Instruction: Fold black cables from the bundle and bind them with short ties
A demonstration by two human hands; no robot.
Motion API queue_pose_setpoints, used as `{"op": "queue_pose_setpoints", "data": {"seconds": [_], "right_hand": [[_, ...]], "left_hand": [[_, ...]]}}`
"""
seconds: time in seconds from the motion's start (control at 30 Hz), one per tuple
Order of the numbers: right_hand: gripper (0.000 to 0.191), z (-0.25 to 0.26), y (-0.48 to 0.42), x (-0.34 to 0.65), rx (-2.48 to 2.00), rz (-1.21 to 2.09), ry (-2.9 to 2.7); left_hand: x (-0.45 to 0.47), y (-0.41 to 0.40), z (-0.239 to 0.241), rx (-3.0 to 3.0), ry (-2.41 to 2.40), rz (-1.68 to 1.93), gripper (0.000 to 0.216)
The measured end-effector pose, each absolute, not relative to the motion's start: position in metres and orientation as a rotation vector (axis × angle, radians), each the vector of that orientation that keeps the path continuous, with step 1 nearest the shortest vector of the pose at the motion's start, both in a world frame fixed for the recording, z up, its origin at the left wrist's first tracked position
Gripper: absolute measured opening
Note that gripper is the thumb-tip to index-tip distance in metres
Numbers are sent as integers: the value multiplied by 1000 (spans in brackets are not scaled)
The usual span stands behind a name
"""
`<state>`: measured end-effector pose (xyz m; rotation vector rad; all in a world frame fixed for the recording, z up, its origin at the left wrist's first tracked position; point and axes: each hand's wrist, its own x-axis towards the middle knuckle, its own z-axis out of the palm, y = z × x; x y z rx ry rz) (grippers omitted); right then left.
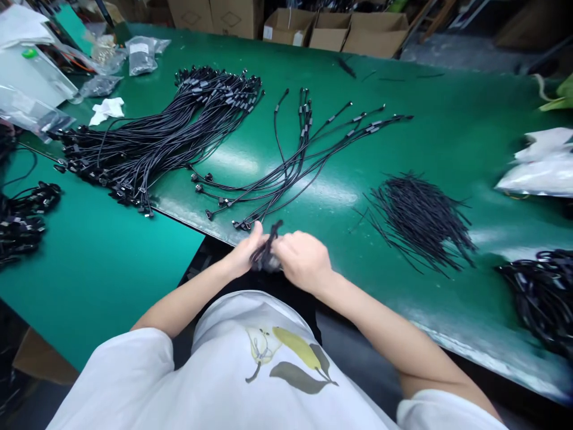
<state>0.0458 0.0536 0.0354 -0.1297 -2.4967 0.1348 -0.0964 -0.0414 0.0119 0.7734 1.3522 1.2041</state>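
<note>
Close to my body, at the table's front edge, my left hand (248,251) and my right hand (303,258) are both closed on a coiled black cable (267,255). The bundle is blurred, so its ends cannot be made out. Just beyond my hands several loose black cables (286,164) with small connectors lie fanned out. Farther left is a thick heap of similar cables (170,128), laid side by side. A pile of short black twist ties (423,218) sits to the right of my right hand.
Coiled black cables (544,292) lie at the far right, below a white plastic bag (539,170). More bundled cables (27,221) rest at the far left. Small plastic bags (142,55) are at the back left. Open cardboard boxes (376,33) stand behind the green table (470,131).
</note>
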Motion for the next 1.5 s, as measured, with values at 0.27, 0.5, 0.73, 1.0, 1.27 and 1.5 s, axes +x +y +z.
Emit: {"op": "queue_pose_setpoints", "data": {"seconds": [0.27, 0.5, 0.73, 1.0, 1.27, 1.5], "right_hand": [[31, 29, 53, 48, -383, 42, -2618], [36, 33, 42, 43, -720, 644, -2401], [48, 21, 49, 59, -848, 1608, -2003], [41, 25, 65, 81, -768, 1802, -1570], [46, 10, 61, 83, -620, 2072, -1179], [38, -9, 90, 157, -843, 1932, -1424]], "left_hand": [[-101, -51, 49, 1068, 1540, 1324, 44], [-61, -46, 16, 869, 1383, 1424, 45], [-54, -31, 19, 667, 1292, 1611, 33], [-39, -25, 17, 909, 1375, 1223, 36], [-23, -17, 17, 606, 1173, 1100, 46], [-28, -10, 11, 1416, 1501, 667, 40]]}}
